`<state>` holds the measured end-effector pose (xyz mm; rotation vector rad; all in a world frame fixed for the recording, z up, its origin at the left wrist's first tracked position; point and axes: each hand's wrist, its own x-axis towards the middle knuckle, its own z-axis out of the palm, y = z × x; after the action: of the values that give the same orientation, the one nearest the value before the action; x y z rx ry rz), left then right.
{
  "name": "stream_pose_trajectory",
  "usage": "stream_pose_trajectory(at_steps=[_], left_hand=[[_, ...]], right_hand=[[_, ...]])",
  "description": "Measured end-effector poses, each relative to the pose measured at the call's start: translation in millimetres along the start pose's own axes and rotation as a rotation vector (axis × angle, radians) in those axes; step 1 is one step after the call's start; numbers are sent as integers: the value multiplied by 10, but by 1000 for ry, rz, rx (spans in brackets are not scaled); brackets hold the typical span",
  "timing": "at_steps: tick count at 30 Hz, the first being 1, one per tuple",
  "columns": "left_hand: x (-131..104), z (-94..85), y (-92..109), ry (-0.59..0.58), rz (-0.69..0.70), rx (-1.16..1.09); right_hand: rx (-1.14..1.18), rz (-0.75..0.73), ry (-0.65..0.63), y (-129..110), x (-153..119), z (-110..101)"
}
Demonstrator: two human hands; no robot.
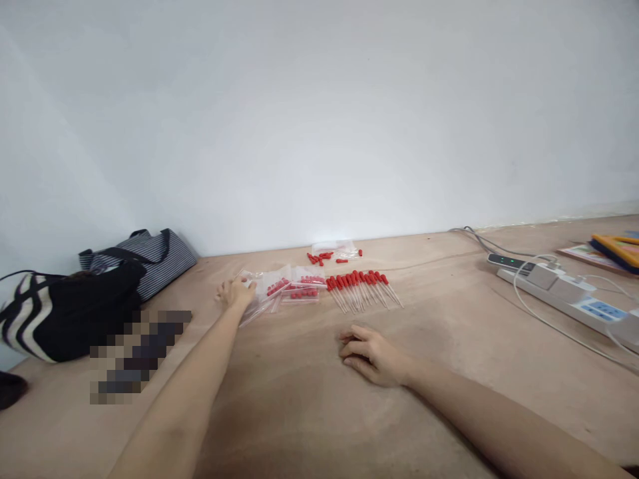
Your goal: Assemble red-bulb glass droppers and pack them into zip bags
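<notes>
My left hand (237,293) reaches to the left end of a group of clear plastic bags (297,298), its fingers spread over the clear plastic there. Several red bulbs (278,287) show inside these bags. On the bare table my right hand (367,352) rests palm down, fingers loosely bent and apart, with nothing in it. Beyond it lies a row of droppers (363,290) with red bulbs pointing away and thin pale stems towards me. Loose red bulbs (319,257) lie farther back, beside another clear bag (344,249).
The wooden table (279,399) meets a white wall (319,120). At left are a black bag (90,313), a striped bag (167,263) and a pixelated dark object (144,359). At right lie a white power strip (569,296) with cables and a yellow-and-blue item (616,251).
</notes>
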<state>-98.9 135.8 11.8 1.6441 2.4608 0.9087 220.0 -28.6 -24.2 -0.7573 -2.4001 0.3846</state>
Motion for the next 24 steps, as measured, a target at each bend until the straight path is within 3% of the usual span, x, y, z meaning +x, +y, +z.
stream_pose_trajectory(at_steps=[5, 10, 19, 22, 24], left_hand=[[-9, -31, -294, -126, 97, 157], [-216, -129, -451, -181, 256, 255], [-937, -519, -764, -251, 401, 338], [-1266, -521, -751, -262, 381, 315], [-1484, -517, -640, -304, 449, 209]], right_hand=[[0, 15, -5, -11, 0, -1], [4, 24, -4, -19, 1, -3], [8, 18, -12, -23, 9, -19], [8, 12, -7, -26, 12, -22], [1, 13, -5, -32, 15, -21]])
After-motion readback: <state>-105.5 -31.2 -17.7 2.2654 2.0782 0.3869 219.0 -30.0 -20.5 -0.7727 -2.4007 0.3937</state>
